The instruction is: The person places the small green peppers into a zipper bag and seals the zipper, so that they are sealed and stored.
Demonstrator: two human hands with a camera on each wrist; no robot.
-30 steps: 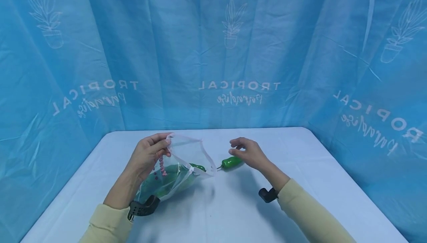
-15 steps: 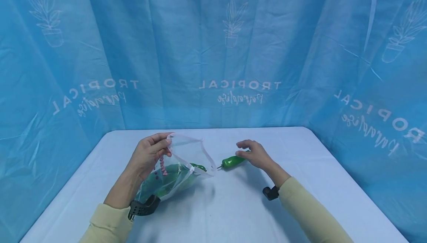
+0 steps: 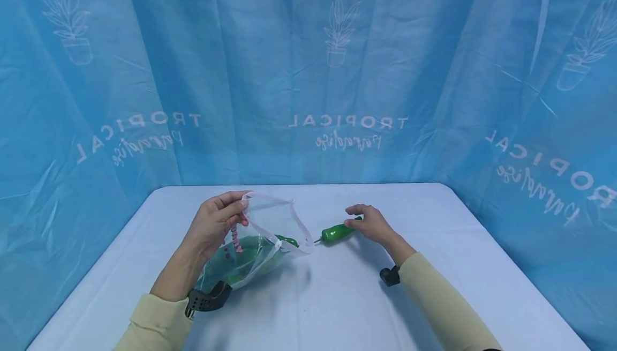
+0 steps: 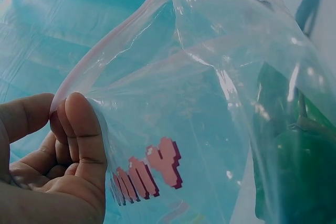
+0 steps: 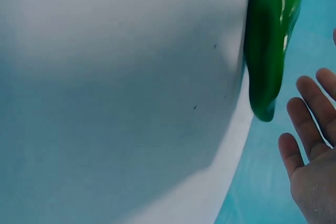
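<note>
My left hand (image 3: 214,225) pinches the rim of a clear zip bag (image 4: 199,114) between thumb and fingers, and the bag's mouth gapes to the right. Pink lettering (image 4: 164,163) marks its side. Inside lie green items (image 4: 294,171), seen through the plastic; at least one looks like a pepper with a stem. Right of the bag's mouth, a long glossy green pepper (image 3: 335,233) lies on the table, stem toward the bag. Above its tip hovers my right hand (image 3: 375,226), fingers extended and apart from the pepper (image 5: 270,40) in the right wrist view.
A white-covered table (image 3: 337,308) bears everything. Behind and at both sides hangs a blue curtain (image 3: 347,83) with mirrored lettering. Each wrist carries a black camera mount (image 3: 210,296).
My right hand has moved right and slightly down, from above the pepper's middle to its tip. The left hand, bag and pepper have stayed in place.
</note>
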